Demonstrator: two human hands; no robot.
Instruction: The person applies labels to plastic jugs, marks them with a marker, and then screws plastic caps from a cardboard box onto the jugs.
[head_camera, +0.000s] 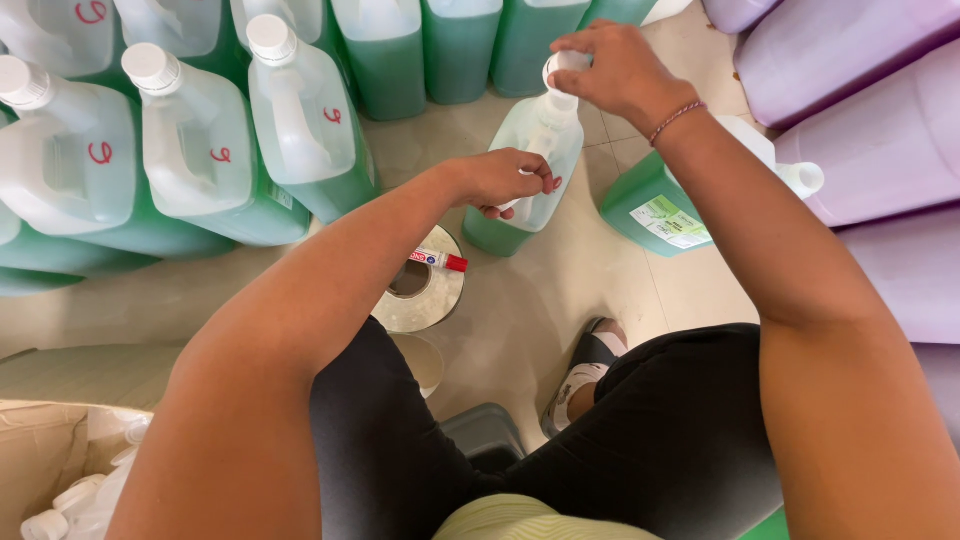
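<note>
A clear plastic jug (530, 175) partly filled with green liquid stands on the tiled floor in front of me. My left hand (505, 178) grips its handle from the left side. My right hand (615, 70) is closed over the white cap (565, 65) on the jug's neck. A braided bracelet (676, 120) circles my right wrist.
Several capped green jugs with red marks (300, 130) stand at the left and back. One green jug (665, 205) with a label lies at the right beside purple jugs (870, 140). A tape roll (425, 290) carries a red-capped marker (440, 259). A box of white caps (70, 490) sits lower left.
</note>
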